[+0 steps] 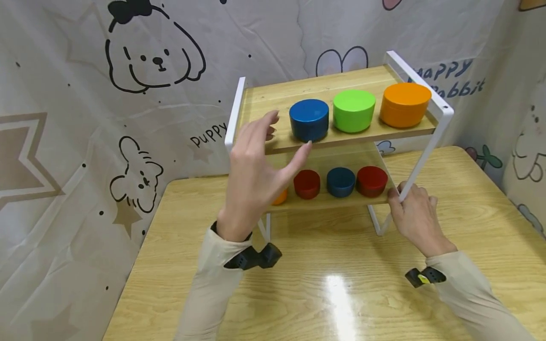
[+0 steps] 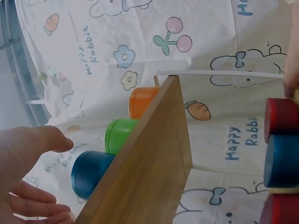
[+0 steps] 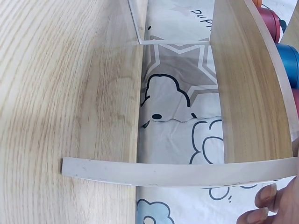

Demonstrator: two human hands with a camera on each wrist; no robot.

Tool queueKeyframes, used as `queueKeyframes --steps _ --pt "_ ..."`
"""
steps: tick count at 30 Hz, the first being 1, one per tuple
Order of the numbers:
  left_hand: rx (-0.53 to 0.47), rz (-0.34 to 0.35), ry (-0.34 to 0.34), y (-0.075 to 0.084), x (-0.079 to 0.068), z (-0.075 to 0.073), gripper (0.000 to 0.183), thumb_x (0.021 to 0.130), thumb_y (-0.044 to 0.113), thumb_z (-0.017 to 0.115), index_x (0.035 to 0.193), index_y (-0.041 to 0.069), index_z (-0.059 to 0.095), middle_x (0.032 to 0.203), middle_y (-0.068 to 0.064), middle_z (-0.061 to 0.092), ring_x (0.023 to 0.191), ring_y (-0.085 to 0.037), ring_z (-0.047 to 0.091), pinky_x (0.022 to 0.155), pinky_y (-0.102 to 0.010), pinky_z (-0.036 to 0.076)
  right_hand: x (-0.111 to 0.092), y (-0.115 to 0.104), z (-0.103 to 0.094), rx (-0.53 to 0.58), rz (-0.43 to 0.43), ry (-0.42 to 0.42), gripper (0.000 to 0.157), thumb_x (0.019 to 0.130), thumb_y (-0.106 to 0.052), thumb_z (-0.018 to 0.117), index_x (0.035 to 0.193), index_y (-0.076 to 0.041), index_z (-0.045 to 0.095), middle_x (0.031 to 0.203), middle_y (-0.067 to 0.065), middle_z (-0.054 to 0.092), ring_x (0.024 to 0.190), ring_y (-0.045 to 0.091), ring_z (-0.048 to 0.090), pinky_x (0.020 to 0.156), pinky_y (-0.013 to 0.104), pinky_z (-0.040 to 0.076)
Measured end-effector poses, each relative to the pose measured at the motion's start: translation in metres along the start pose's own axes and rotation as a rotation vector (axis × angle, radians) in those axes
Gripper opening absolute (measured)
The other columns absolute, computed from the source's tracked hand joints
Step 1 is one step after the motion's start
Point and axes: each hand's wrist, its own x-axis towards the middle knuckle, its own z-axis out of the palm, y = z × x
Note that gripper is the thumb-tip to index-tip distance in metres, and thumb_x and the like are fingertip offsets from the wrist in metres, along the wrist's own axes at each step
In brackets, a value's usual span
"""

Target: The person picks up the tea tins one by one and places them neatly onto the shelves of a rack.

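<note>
My left hand is raised at the rack's upper shelf, thumb and fingers spread apart, with nothing between them. Nearest to it is a blue round tin at the shelf's front edge; in the left wrist view a gap shows between thumb and tin. A green tin and an orange tin stand to its right. My right hand grips the two-tier rack by its right white post, at the lower shelf's corner. In the right wrist view its fingertips show beside the white frame.
On the lower shelf are a red tin, a blue tin, another red tin and an orange one partly behind my left hand. The rack stands on a wooden table before a printed cloth.
</note>
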Motion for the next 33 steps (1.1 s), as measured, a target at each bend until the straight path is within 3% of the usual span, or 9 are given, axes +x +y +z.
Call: queueKeyframes --steps 7,11,15,22,28,33 --pt "-0.032 0.085 0.114 -0.007 -0.022 -0.008 0.046 0.079 0.019 0.076 0.112 -0.009 0.062 0.103 -0.019 0.066 0.092 -0.029 0.061 0.084 -0.035 0.049 -0.001 0.002 -0.002 -0.012 0.0 0.001 0.037 0.102 -0.025 0.033 0.073 -0.008 0.05 0.068 0.01 0.047 0.068 0.033 0.041 0.061 0.041 0.019" --pt "-0.075 0.126 0.204 -0.012 -0.035 -0.009 0.036 0.079 0.015 0.074 0.106 -0.008 0.064 0.095 -0.017 0.068 0.086 -0.029 0.061 0.077 -0.035 0.051 -0.003 0.003 -0.002 -0.017 0.008 -0.002 0.037 0.102 -0.025 0.033 0.073 -0.009 0.05 0.068 0.01 0.047 0.068 0.033 0.041 0.061 0.041 0.019" --pt "-0.09 0.131 0.244 -0.02 -0.048 -0.009 0.028 0.081 0.015 0.07 0.099 -0.006 0.067 0.089 -0.015 0.068 0.08 -0.028 0.061 0.073 -0.036 0.051 -0.003 0.004 -0.003 -0.013 0.008 0.006 0.037 0.102 -0.025 0.033 0.072 -0.009 0.049 0.068 0.01 0.046 0.068 0.033 0.041 0.061 0.041 0.019" --pt "-0.039 0.081 0.219 -0.05 -0.084 -0.011 0.026 0.077 0.012 0.07 0.094 -0.007 0.068 0.085 -0.015 0.069 0.074 -0.028 0.062 0.069 -0.035 0.052 -0.003 0.001 0.001 0.0 -0.009 0.006 0.037 0.101 -0.024 0.034 0.072 -0.009 0.05 0.068 0.01 0.048 0.069 0.033 0.042 0.061 0.041 0.019" --pt "0.0 -0.023 0.142 -0.078 -0.114 -0.012 0.028 0.08 0.018 0.069 0.095 -0.006 0.067 0.087 -0.016 0.068 0.076 -0.028 0.063 0.07 -0.037 0.053 -0.003 0.001 0.001 0.002 -0.016 0.014 0.037 0.102 -0.024 0.034 0.072 -0.009 0.05 0.068 0.01 0.047 0.067 0.033 0.041 0.06 0.041 0.018" --pt "0.014 -0.123 0.104 -0.093 -0.136 -0.013 0.025 0.077 0.011 0.073 0.096 -0.005 0.068 0.089 -0.016 0.068 0.079 -0.029 0.063 0.071 -0.039 0.053 -0.001 0.0 0.002 0.003 -0.016 0.011 0.037 0.101 -0.024 0.034 0.071 -0.009 0.049 0.067 0.01 0.046 0.067 0.032 0.041 0.06 0.04 0.019"
